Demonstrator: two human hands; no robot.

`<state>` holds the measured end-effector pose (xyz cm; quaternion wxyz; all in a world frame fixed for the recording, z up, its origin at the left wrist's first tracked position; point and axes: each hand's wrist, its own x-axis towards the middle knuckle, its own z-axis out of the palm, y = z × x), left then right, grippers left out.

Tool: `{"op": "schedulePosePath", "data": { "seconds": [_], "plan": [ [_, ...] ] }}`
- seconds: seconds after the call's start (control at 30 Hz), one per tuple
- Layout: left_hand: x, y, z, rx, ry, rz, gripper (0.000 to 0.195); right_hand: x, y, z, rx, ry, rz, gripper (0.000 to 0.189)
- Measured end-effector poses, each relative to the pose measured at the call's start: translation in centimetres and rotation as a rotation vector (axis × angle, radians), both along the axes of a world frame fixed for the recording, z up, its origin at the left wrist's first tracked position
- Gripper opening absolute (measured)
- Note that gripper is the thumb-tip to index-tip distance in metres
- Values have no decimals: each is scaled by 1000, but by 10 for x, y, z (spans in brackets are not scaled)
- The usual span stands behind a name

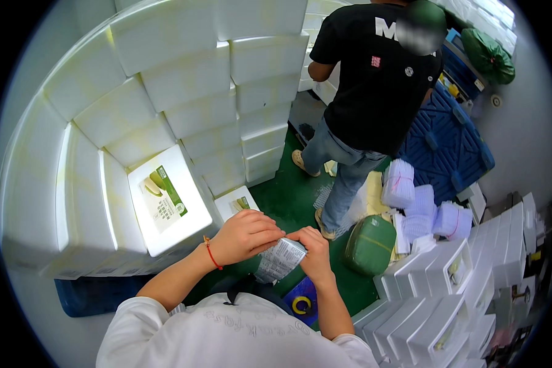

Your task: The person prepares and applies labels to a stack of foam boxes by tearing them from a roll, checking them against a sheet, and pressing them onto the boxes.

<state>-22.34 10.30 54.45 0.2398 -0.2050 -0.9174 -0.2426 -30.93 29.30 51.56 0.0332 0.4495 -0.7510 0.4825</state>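
Between my two hands hangs a stack of printed label sheets (281, 261), pale with small dark print, drooping toward my waist. My left hand (248, 234), with a red cord bracelet at the wrist, has its fingers over the top left edge of the sheets. The sheets' right edge is gripped in my right hand (313, 253), thumb and fingertips toward the top corner. Just beyond my left hand, a low white foam box (221, 202) carries a label with a fruit picture. A larger foam box (140, 184) with a similar green label stands to its left.
White foam boxes (188, 69) are stacked high at the left and ahead. A co-worker in a black shirt (372, 83) stands ahead, back turned. At right are a green wrapped bundle (370, 241), foam net bundles (398, 184), a blue pallet (446, 138) and nested foam boxes (423, 317).
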Motion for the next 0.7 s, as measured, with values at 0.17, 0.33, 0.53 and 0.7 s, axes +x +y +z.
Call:
{"op": "schedulePosePath", "data": {
  "seconds": [0.17,0.33,0.53,0.7],
  "plan": [
    [-24,-13,13,-256,223,159,16,-42,-22,16,88,102,30,15],
    [-61,-38,27,-211,356,335,12,-107,-45,0,120,116,-147,9],
    [-158,-112,42,756,261,644,9,-200,-21,-19,-89,-106,-490,6],
    [-276,-170,86,1320,506,579,17,-242,-30,-6,-88,-68,-446,7]
  ]
}}
